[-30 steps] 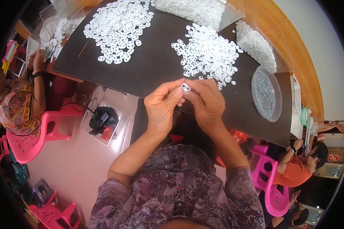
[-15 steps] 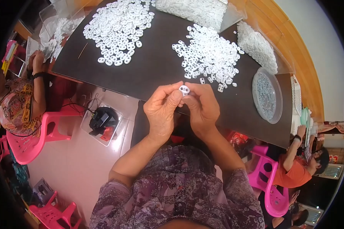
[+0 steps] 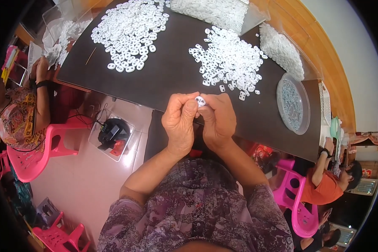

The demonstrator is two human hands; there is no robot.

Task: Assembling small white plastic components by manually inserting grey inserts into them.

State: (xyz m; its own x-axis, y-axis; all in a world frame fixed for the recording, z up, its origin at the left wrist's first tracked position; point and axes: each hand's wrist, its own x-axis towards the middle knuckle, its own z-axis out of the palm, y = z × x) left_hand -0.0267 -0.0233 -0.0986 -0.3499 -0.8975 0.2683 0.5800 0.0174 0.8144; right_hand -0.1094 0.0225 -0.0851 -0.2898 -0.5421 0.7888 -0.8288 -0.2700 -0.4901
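Between my fingertips is a small white plastic piece with two holes, held up just past the near edge of the dark table. My left hand pinches it from one side with thumb and forefinger. From the other side my right hand grips it the same way, its thumb below the piece. The fingers partly cover it. Beyond my hands lies a heap of small white two-holed pieces. Farther left is a larger pile of rounded white two-holed pieces.
A clear tub of small metal parts stands on the right. Clear boxes of white pieces line the far side. A thin stick lies at left. People sit on both sides; a pink chair stands at left.
Both hands have shifted slightly closer together, still pinching the white piece. The piece has moved a little left and down and tilted. The heaps look the same.
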